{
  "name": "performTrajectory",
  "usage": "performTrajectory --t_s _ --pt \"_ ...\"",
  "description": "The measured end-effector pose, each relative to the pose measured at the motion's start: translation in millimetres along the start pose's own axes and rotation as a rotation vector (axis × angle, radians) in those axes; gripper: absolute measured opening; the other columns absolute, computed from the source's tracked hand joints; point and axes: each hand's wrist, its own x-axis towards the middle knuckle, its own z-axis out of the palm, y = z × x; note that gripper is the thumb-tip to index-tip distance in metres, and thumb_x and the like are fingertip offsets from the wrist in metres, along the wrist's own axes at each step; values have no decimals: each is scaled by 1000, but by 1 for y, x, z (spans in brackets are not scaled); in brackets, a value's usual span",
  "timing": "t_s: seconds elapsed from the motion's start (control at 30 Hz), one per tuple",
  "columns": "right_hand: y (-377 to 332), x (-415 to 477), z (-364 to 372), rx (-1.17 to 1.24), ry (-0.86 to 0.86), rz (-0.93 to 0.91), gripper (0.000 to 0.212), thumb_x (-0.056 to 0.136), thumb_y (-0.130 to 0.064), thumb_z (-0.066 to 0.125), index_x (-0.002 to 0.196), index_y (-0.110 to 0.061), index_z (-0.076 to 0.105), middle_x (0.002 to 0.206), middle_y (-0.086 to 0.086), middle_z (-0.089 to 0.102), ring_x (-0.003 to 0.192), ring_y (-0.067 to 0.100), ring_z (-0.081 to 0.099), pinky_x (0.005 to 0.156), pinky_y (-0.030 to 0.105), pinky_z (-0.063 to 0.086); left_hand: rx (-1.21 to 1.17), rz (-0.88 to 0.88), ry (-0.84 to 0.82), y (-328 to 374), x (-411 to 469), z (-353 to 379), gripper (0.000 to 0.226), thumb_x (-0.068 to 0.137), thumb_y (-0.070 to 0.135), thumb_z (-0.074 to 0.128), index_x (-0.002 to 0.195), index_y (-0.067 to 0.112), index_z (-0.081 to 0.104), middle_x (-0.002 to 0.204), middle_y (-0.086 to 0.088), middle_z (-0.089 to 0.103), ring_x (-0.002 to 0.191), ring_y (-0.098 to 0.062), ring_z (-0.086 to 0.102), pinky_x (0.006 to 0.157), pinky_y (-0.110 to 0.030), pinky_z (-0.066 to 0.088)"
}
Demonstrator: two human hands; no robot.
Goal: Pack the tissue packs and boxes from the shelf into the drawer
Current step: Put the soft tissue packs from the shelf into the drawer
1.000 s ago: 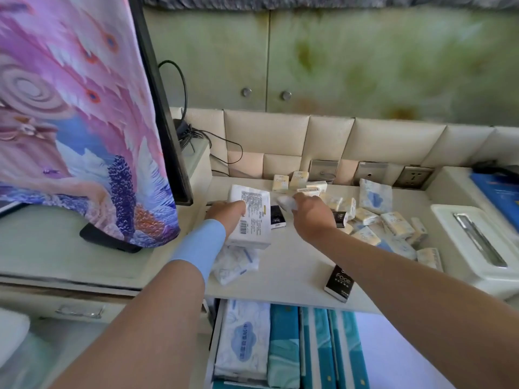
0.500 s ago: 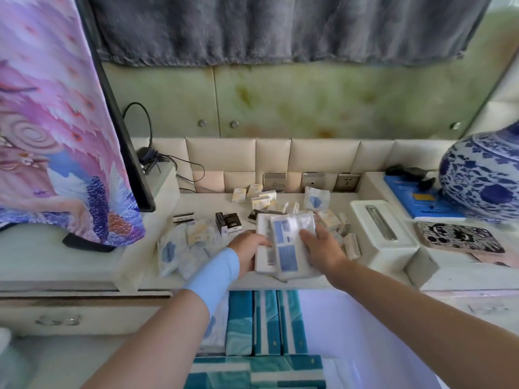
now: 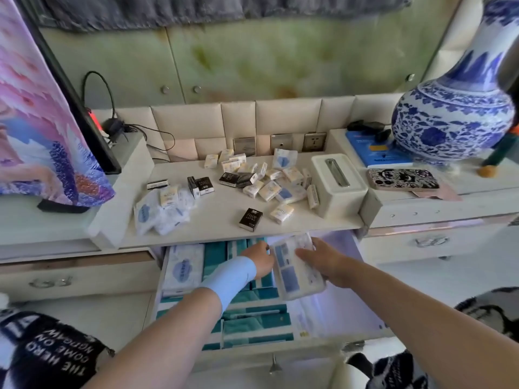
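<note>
Lowering a white tissue pack [image 3: 292, 276] toward the open drawer [image 3: 351, 304], the right hand [image 3: 325, 262] lays its fingers [image 3: 307, 252] across the pack's top face and holds it tilted. The left hand [image 3: 258, 259] meets the pack's 9 o'clock edge with fingers curled, though whether they grip or only steady it cannot be told. 0.5 seconds earlier both hands had this pack up at shelf height. It now hangs below the lip of the shelf [image 3: 219, 217], over the drawer's bare right half and just beside the teal packs [image 3: 247, 324] ranked at 7 o'clock. The step looks like a placement into that gap. At 12 o'clock from the hands the shelf holds a scatter of small cream packs [image 3: 269, 189], 1 black box [image 3: 250, 219] near the edge and, at 10 o'clock, a heap of white packs [image 3: 157, 214], so much packing remains.
</note>
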Motion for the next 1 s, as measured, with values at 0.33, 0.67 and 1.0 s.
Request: performTrajectory --t_s 0.33,0.67,1.0 --pt "32 -8 -20 -278 -36 93 12 100 -18 45 105 -25 53 117 18 64 97 31 63 79 44 51 86 190 -40 4 3 30 56 98 33 50 149 27 29 151 0 39 128 -24 49 100 -34 42" --pt "52 -5 6 -26 -36 241 44 98 -60 38 113 -22 53 99 5 60 80 21 57 67 31 48 247 224 -197 10 18 63 64 85 35 60 142 30 33 126 0 53 110 -27 57 91 -41 49" --pt "70 7 -4 346 -339 467 56 85 -40 67 129 -10 50 113 16 56 99 27 60 87 34 52 87 248 -182 -4 32 62 35 81 27 67 111 30 49 106 3 59 92 -20 59 76 -30 49"
